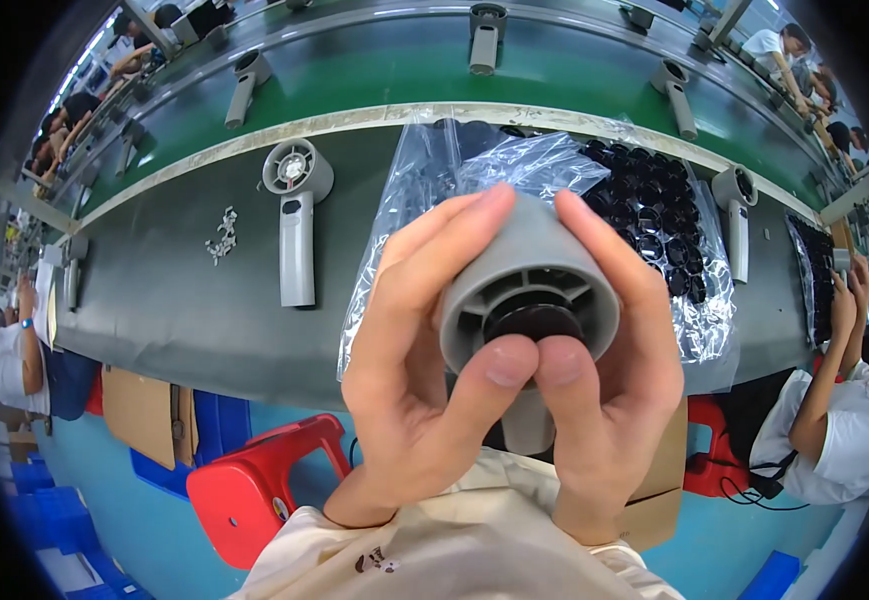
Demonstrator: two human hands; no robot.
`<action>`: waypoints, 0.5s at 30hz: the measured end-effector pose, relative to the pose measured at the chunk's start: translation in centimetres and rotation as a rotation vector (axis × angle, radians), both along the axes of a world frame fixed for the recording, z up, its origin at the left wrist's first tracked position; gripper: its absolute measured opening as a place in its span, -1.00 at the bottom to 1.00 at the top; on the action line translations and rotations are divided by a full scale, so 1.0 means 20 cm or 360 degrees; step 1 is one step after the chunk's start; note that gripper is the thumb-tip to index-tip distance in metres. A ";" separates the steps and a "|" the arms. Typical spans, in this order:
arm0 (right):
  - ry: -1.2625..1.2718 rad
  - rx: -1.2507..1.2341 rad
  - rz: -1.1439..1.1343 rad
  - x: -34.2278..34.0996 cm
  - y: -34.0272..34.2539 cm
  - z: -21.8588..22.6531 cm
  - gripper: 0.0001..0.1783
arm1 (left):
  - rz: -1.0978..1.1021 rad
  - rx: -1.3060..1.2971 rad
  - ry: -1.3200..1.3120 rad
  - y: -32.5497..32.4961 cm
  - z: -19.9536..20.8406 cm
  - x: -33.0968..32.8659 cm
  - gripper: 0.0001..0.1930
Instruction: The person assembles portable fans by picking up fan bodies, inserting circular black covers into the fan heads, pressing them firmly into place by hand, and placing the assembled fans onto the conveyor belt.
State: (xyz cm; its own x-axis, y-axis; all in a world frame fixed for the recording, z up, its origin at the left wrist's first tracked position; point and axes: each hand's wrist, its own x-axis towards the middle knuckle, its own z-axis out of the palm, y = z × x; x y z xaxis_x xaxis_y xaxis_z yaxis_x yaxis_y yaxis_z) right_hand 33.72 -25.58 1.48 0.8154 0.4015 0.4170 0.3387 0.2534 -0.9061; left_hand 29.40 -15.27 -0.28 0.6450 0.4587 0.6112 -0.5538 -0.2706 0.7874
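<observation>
A grey handheld fan [530,240] is gripped between my two hands, its round open head tilted up toward me and its handle pointing down at my body. My left hand [410,340] wraps the left side of the head, my right hand [620,350] the right side. Both thumbs press side by side on a black round cap [533,316] at the centre of the spokes. Beyond my hands, a clear plastic bag [540,160] lies on the bench with many black round caps [655,200] in and on it.
Another grey fan [297,245] lies left on the dark bench [180,325], near small pale pieces [223,237]. One more fan [739,225] lies right of the bag. Behind runs a green conveyor [375,75] carrying several fans. A red stool [245,490] stands lower left; co-workers sit at both sides.
</observation>
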 end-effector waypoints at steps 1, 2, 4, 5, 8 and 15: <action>-0.0030 0.0040 -0.0073 0.00 0.00 -0.01 -0.28 | 0.0008 -0.0021 -0.0055 -0.01 -0.01 0.01 -0.38; -0.0100 0.0050 -0.0090 -0.01 0.00 -0.03 -0.33 | 0.0007 -0.0019 -0.0036 0.00 -0.02 0.02 -0.38; -0.0047 0.0019 -0.0083 0.03 0.02 -0.06 -0.35 | -0.0043 -0.0170 -0.0106 0.00 -0.04 0.03 -0.55; -0.0026 -0.0009 -0.0073 0.06 0.03 -0.09 -0.37 | -0.0060 -0.0386 -0.0122 -0.01 -0.08 0.06 -0.59; -0.0069 0.0014 -0.0080 0.07 0.02 -0.16 -0.39 | -0.0181 -0.0375 -0.0114 0.01 -0.16 0.07 -0.58; -0.0034 0.0239 -0.0031 -0.01 0.03 -0.13 -0.33 | -0.0323 -0.0699 -0.0260 -0.03 -0.13 0.00 -0.52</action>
